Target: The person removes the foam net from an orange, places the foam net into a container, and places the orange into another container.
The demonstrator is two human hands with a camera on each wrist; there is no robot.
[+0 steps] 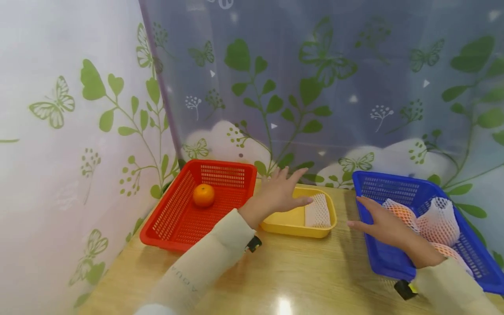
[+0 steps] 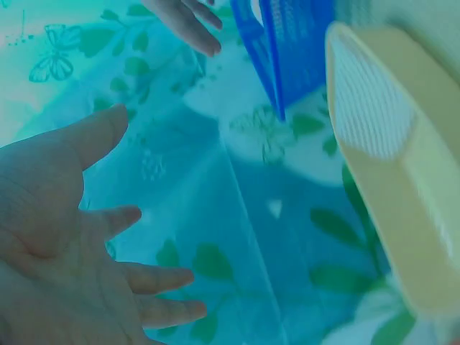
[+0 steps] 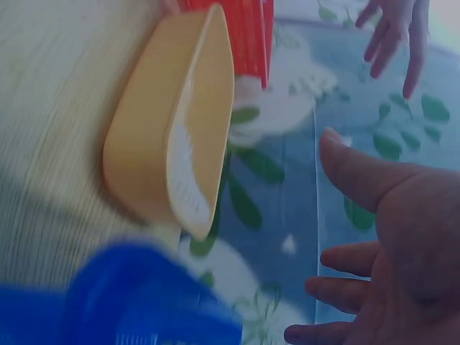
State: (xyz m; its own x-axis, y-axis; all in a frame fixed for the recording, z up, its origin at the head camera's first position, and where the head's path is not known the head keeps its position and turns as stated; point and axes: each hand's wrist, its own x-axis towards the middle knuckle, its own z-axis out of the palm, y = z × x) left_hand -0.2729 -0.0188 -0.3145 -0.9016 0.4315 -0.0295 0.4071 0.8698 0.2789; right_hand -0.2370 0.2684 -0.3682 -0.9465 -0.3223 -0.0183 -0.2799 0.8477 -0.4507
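My left hand [image 1: 277, 192], fingers spread and straight, is above the yellow tray [image 1: 289, 218] and holds nothing. In the tray's right end lies a white foam net sleeve [image 1: 318, 211]. Over the left rim of the blue basket [image 1: 374, 258] my right hand [image 1: 383, 223] hovers with fingers extended, also holding nothing. Several fruits in foam nets lie in that basket, among them a netted fruit [image 1: 439, 223] at its right side; the right forearm hides part of the contents. An orange [image 1: 203, 195] sits inside the red basket [image 1: 157, 232] at the left.
The containers stand in a row on a wooden table [image 1: 299, 271]. Behind them hangs a patterned curtain [image 1: 275, 65] with leaves and butterflies, and another pale one [image 1: 59, 153] borders the left side.
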